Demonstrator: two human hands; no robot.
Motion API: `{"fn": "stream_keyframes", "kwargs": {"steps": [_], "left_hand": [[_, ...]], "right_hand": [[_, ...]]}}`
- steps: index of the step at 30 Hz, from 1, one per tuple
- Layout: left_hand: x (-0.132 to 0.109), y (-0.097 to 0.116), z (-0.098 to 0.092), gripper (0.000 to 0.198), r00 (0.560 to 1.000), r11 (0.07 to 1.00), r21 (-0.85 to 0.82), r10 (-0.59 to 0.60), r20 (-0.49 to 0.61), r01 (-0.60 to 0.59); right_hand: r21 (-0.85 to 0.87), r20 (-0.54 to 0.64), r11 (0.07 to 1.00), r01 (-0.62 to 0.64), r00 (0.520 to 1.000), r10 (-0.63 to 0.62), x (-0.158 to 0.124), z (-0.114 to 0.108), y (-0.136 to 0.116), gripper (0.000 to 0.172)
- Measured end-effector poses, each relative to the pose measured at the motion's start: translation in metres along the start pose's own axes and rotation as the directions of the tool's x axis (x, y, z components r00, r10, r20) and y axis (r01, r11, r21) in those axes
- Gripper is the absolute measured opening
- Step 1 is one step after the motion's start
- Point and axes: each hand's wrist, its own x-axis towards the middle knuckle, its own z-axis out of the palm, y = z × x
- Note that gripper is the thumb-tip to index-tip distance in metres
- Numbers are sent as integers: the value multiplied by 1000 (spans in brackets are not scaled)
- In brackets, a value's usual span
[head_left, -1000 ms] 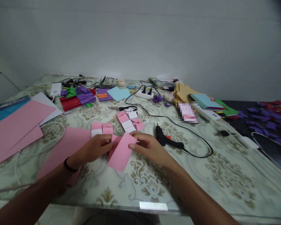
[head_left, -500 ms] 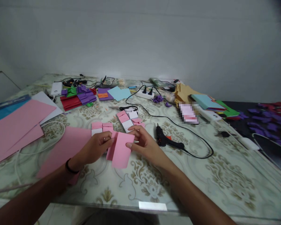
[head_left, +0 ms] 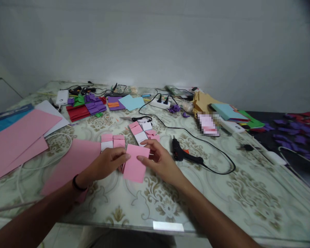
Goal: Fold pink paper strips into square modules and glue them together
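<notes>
A small pink paper (head_left: 135, 167) is held between my two hands above the table, its front face flat toward me. My left hand (head_left: 109, 162) pinches its upper left edge, thumb in front. On the right side, my right hand (head_left: 160, 162) grips the same paper with the thumb on its face and fingers behind. Just behind my hands lie folded pink and white pieces (head_left: 119, 140), and another pink and white checkered piece (head_left: 136, 128). A large pink sheet (head_left: 74, 162) lies under and beside my left forearm.
To the right lies a black glue gun (head_left: 186, 155) with its cord. Scissors (head_left: 141, 119) and a white power strip (head_left: 160, 103) are farther back. More pink sheets (head_left: 23, 137) lie at the left, coloured folded papers (head_left: 86, 109) behind them.
The pink paper's left part, folded apart before, now lies behind or against the front, so one flat rectangle shows. My left thumb has moved right onto its face.
</notes>
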Motion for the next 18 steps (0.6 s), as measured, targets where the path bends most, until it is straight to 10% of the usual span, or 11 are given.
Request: {"fn": "stream_keyframes", "kwargs": {"steps": [18], "left_hand": [[3, -5, 1, 37, 994, 982, -157, -107, 5, 107]], "right_hand": [[110, 16, 991, -73, 997, 72, 4, -6, -3, 31]]}}
